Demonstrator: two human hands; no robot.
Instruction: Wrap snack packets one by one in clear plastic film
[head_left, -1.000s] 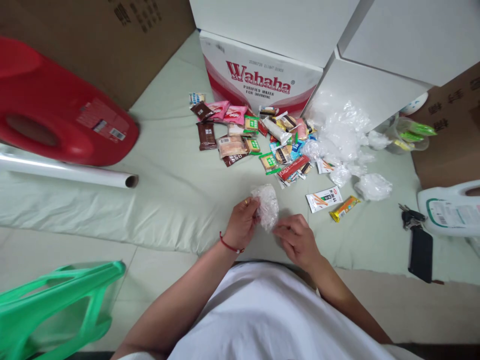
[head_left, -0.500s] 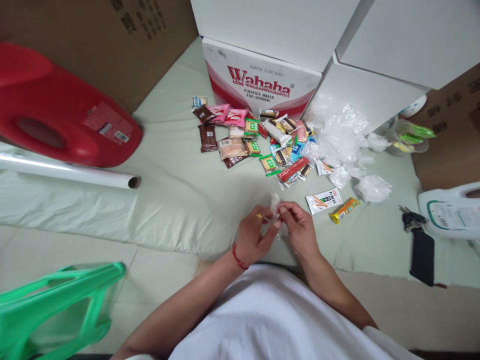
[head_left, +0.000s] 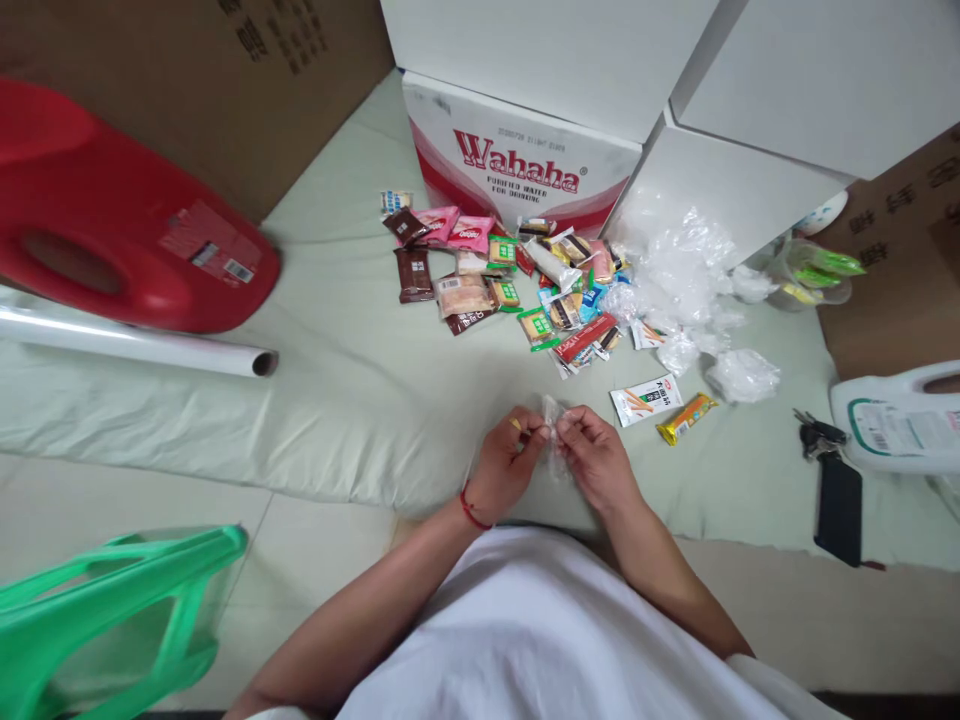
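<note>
Between my hands is a small clear plastic bag (head_left: 553, 425), crumpled and thin. My left hand (head_left: 504, 460), with a ring and a red string at the wrist, pinches its left side. My right hand (head_left: 600, 460) pinches the right side, fingertips close to those of the left. Right of my hands lie a white snack packet (head_left: 646, 400) and a yellow-wrapped bar (head_left: 686, 419). Beyond them is a pile of wrapped snacks (head_left: 540, 330), and a heap of crumpled clear plastic bags (head_left: 679, 260) lies beside it.
A Wahaba-like printed water carton (head_left: 517, 150) stands behind the snacks. On the left are a red jug (head_left: 135, 220) and a white roll (head_left: 135, 340). A green stool (head_left: 127, 610) stands on the floor. A phone (head_left: 838, 510), keys (head_left: 817, 435) and a white bottle (head_left: 900, 420) lie right.
My fingertips have drawn together on the plastic bag, and the left fingers have closed into a tighter pinch. The snacks and the other things lie as before.
</note>
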